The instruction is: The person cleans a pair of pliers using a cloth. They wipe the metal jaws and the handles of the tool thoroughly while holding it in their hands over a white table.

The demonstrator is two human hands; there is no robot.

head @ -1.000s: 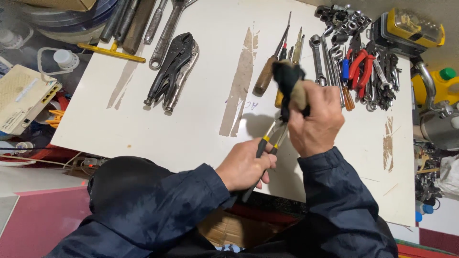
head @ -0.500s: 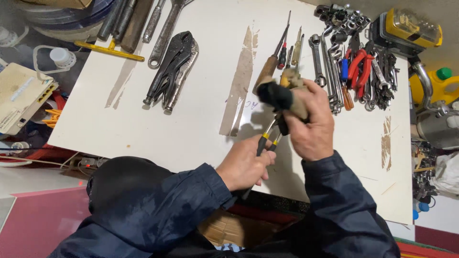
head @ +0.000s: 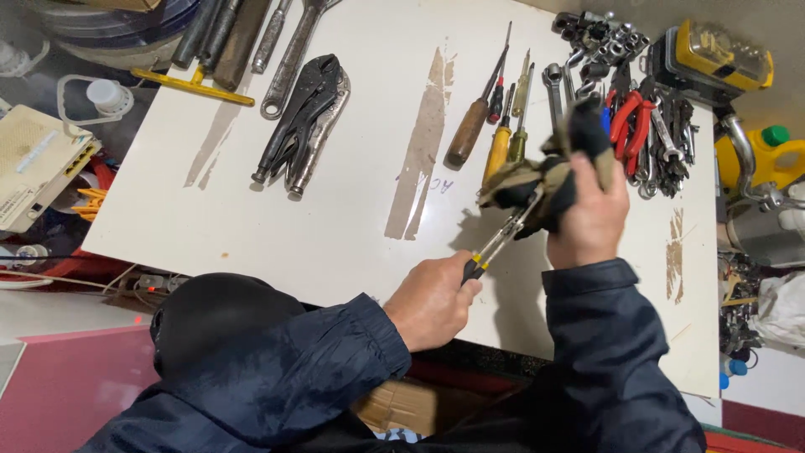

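The left hand [head: 433, 299] is clenched around the black, yellow-banded handles of a pair of pliers [head: 496, 244], whose bare metal arms run up and to the right from the fist. The pliers are held in the air above the near part of the white board [head: 352, 210], a flat, smooth sheet marked with brown smears. The right hand [head: 592, 220] is closed around a crumpled rag [head: 545, 172], soft cloth in dirty tan and black, which is bunched over the head of the pliers so the tips are hidden. The left forearm comes in low from the bottom left with the knuckles up; the right forearm rises steeply from the bottom edge, wrist straight, fingers curled away from the camera. Both sleeves are dark blue, slightly shiny fabric. Behind the rag, screwdrivers [head: 495, 109] lie side by side on the board, one with a brown wooden grip, one with a yellow one. To the left lie locking pliers [head: 303, 126] of dull grey steel with curved jaws. At the top right sits a heap of spanners [head: 637, 126], sockets and red-handled tools.
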